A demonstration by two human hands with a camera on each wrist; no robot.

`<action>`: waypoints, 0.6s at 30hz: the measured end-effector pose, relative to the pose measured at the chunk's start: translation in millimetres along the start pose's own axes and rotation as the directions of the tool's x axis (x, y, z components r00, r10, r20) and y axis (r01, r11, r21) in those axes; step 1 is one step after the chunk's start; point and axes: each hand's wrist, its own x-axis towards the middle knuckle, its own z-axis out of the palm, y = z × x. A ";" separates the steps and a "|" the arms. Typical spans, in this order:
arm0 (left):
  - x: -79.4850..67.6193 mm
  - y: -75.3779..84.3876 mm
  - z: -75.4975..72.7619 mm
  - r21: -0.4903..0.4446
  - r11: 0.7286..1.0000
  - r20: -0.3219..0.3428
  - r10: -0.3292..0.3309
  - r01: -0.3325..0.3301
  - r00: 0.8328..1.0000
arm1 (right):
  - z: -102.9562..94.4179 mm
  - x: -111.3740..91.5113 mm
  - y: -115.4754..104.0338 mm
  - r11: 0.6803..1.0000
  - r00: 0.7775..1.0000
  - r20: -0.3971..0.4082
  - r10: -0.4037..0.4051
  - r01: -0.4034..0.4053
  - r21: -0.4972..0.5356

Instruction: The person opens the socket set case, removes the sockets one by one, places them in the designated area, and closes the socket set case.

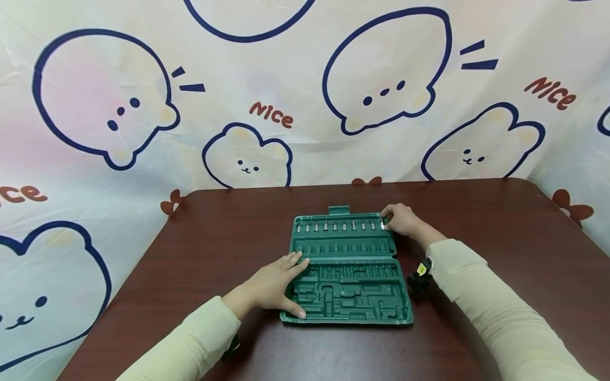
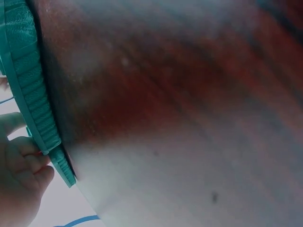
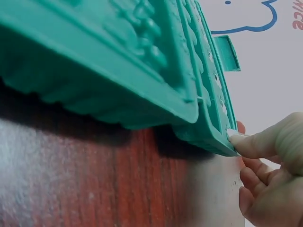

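Green case [image 1: 350,291]: unfolded on the table [image 1: 229,233] in front of you, hinge running across its middle, latch tab [image 1: 339,210] at the far edge.
Silver bits [image 1: 335,226]: set in a row of slots along the far half; the near half shows moulded hollows.
Left hand [image 1: 271,284]: laid over the case's left edge, your fingers spread and resting near the hinge, thumb well apart at the near left corner, touching without a grasp.
Right hand [image 1: 404,219]: at the far right corner, your thumb against the row's end and fingers bent beyond the rim; whether they pinch the end bit, you cannot tell.
Sleeves [image 1: 481,288]: pale, with a black device [image 1: 419,278] at your right wrist.
Backdrop [image 1: 312,143]: pale cloth, blue-outlined bears and red "Nice" lettering.
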 end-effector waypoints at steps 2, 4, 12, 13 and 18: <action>-0.6 0.6 -0.3 0.001 1.000 -0.001 0.000 0.000 1.000 | 1.5 -0.1 -0.5 0.999 1.000 -0.005 -0.007 0.007 0.037; -0.9 1.1 -0.3 0.002 1.000 -0.001 -0.002 0.002 1.000 | 3.3 -0.9 -1.6 0.997 1.000 -0.019 -0.019 0.020 0.075; -2.0 0.2 -0.4 -0.010 1.000 0.018 0.001 -0.001 1.000 | 6.8 -2.8 -3.6 0.984 0.997 -0.077 0.015 0.000 0.181; -1.8 -0.5 -0.6 -0.008 1.000 0.024 0.003 -0.003 1.000 | 6.9 -3.1 -3.2 0.981 0.997 -0.075 0.031 -0.016 0.192; -0.8 -2.3 -2.7 0.010 1.000 0.045 0.014 -0.014 0.999 | 10.2 -5.1 -2.8 0.978 0.993 -0.092 0.073 -0.054 0.202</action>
